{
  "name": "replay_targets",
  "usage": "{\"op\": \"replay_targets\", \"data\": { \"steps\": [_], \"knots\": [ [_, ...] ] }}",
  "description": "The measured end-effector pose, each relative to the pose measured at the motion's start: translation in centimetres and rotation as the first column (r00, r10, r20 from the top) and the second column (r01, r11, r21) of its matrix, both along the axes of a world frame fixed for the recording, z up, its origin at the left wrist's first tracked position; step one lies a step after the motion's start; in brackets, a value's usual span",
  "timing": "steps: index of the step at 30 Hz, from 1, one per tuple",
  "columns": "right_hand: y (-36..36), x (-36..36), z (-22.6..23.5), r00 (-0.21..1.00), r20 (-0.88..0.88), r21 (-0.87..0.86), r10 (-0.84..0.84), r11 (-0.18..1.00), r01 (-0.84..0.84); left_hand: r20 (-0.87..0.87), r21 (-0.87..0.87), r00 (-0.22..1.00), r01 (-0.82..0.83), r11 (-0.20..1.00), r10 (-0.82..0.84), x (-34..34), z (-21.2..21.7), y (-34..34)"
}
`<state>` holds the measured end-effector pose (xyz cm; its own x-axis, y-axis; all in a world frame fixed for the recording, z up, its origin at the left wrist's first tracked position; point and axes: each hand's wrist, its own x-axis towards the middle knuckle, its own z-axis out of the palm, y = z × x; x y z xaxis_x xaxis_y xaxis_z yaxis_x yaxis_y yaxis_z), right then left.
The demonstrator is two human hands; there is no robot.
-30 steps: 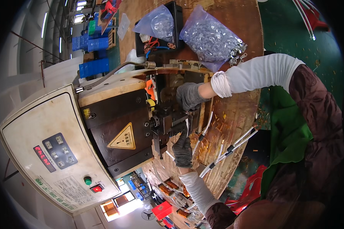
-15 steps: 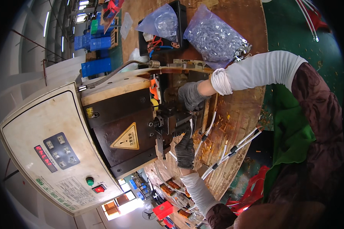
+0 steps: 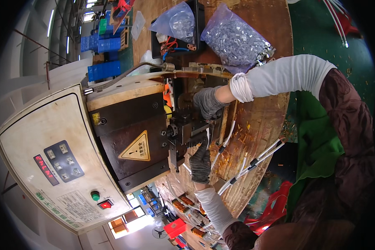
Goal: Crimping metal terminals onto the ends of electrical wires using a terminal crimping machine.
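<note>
Two gloved hands showing: left hand (image 3: 201, 165), right hand (image 3: 208, 102). One big press machine (image 3: 125, 137). Two clear bags lying on table: small bag (image 3: 176, 23), big bag of metal bits (image 3: 234, 38). One green button (image 3: 95, 195), one red switch (image 3: 106, 204) sitting on panel.

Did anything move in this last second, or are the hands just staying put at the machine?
Nothing visibly moved. The right hand stays against the machine by its press head, the left hand stays just under it beside the white cables, and the bag of metal parts lies where it was.
</note>
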<state>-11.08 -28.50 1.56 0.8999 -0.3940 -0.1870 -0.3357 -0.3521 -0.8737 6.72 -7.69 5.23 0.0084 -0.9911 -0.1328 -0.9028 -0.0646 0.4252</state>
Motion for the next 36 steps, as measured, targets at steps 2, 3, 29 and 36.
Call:
{"op": "replay_targets", "data": {
  "steps": [2, 3, 29, 36],
  "knots": [
    [0.0, -0.1, 0.1, 1.0, 0.003, -0.021, 0.003, 1.0, -0.003, -0.032, 0.03, 0.999, -0.028, 0.999, 0.029, 0.3, -0.1, 0.0],
    [0.0, 0.0, -0.2, 1.0, 0.029, 0.068, -0.006, 0.998, 0.004, 0.022, 0.024, 0.999, -0.033, 0.999, 0.032, 0.4, -0.2, 0.0],
    [0.4, 0.1, -1.2, 0.996, 0.068, 0.172, -0.049, 0.984, 0.037, 0.032, -0.04, 0.996, 0.08, 0.996, -0.079, -0.5, 0.2, 0.1],
    [0.3, -3.2, -1.8, 0.911, 0.376, 0.513, -0.171, 0.857, -0.051, 0.032, -0.065, 0.997, 0.076, 0.995, -0.074, -1.9, 1.1, 3.4]
  ]
}}
